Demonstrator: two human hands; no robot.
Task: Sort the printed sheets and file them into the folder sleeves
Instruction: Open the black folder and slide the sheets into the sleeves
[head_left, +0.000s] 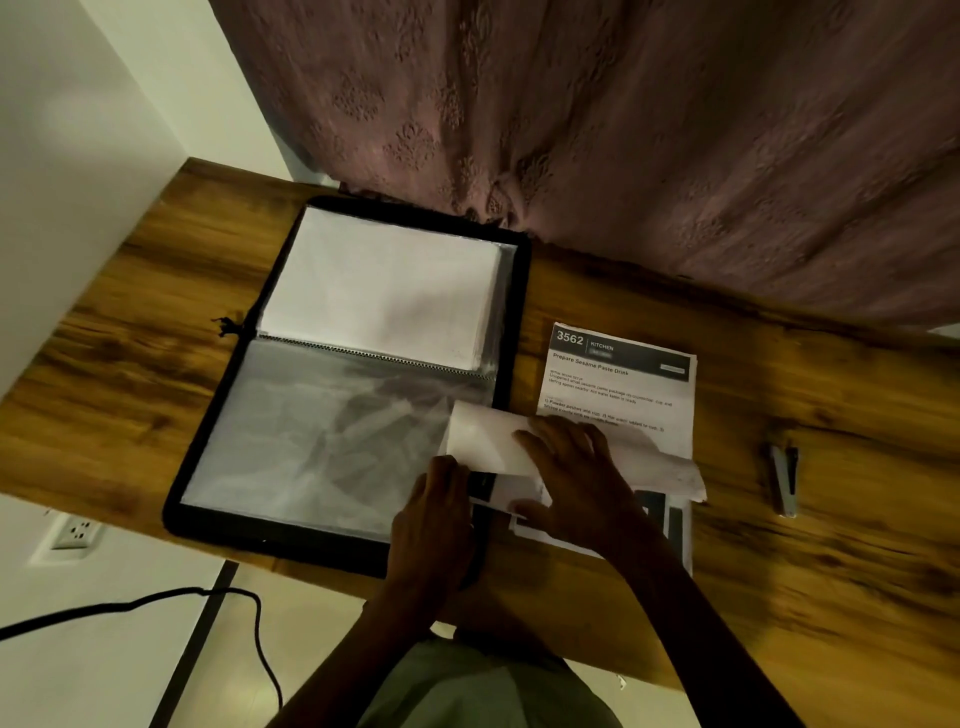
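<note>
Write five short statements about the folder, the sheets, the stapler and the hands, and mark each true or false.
1. The folder lies open on the table. True.
2. The top page of the printed stack carries the word "Kitchen". True.
3. The stapler lies left of the folder. False: it lies on the table to the right of the printed stack.
4. The right hand rests empty on the table. False: it holds a curled sheet at the folder's near right edge.
5. The left hand is at the folder's near right corner. True.
</note>
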